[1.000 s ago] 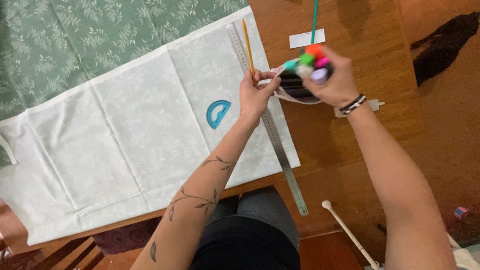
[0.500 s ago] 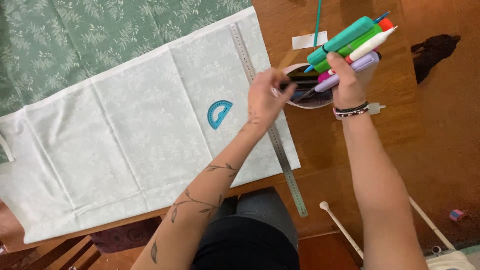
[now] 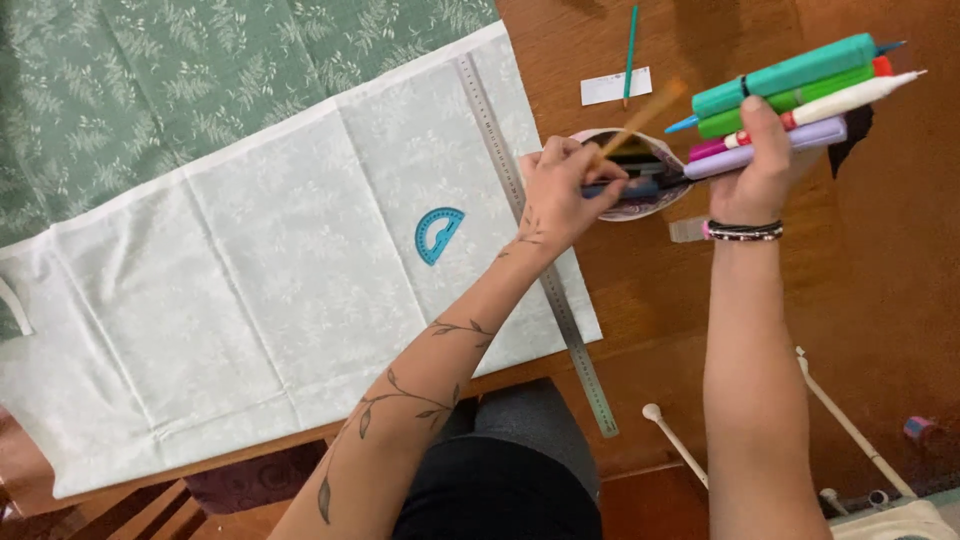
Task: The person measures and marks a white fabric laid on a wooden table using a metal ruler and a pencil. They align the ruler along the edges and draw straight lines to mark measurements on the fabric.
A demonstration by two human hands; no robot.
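Observation:
My right hand (image 3: 757, 175) grips a bundle of markers and pens (image 3: 790, 95), teal, green, white and lilac, above a wooden table (image 3: 700, 300). My left hand (image 3: 560, 190) holds a yellow pencil (image 3: 640, 115), blurred, over the open mouth of a pencil case (image 3: 640, 185) that lies between the two hands. More pens show inside the case. A long metal ruler (image 3: 540, 270) runs under my left wrist along the right side of a pale green cloth (image 3: 260, 290). A blue protractor (image 3: 438, 232) lies on the cloth, left of my left hand.
A darker green leaf-print cloth (image 3: 150, 90) covers the far left of the table. A teal pencil (image 3: 630, 50) and a white paper slip (image 3: 615, 87) lie beyond the case. White rods (image 3: 850, 425) stand on the floor at the right.
My right hand has tilted the marker bundle flatter, out to the right. My left hand now holds a yellow pencil at the case mouth. The view has shifted slightly.

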